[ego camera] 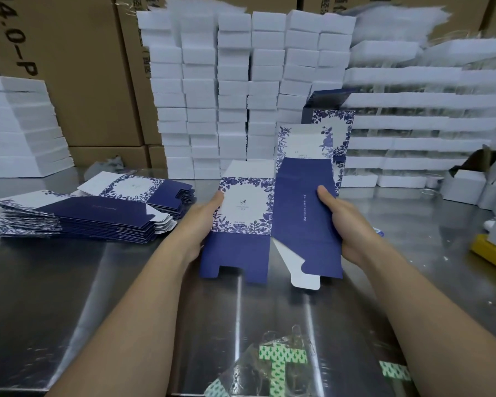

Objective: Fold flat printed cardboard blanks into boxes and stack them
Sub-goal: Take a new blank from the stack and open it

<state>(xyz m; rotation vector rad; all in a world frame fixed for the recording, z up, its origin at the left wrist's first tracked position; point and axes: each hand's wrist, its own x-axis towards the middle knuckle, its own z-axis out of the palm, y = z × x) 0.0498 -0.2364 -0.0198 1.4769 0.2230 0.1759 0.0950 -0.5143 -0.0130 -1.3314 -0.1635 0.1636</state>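
Head view:

1. My left hand (209,213) grasps the left edge of the cardboard blank (301,224). The thumb lies on the front of the white panel with the blue flower print. The other fingers are behind the card, out of sight.
2. My right hand (344,222) grasps the right edge of the same blank. The thumb presses on the plain navy panel. The other fingers are hidden behind it.
3. The blank is held upright between both hands, above the metal table (98,282). It bends along the crease between the flower panel and the navy panel. Its notched navy flaps and one white tab point down toward me.
4. A stack of flat blanks (83,216) lies on the table to the left, well apart from the held blank.
5. A printed box (341,130) stands upright behind the held blank.
6. Columns of white boxes (241,96) stand along the back of the table, in front of brown cartons (83,81).
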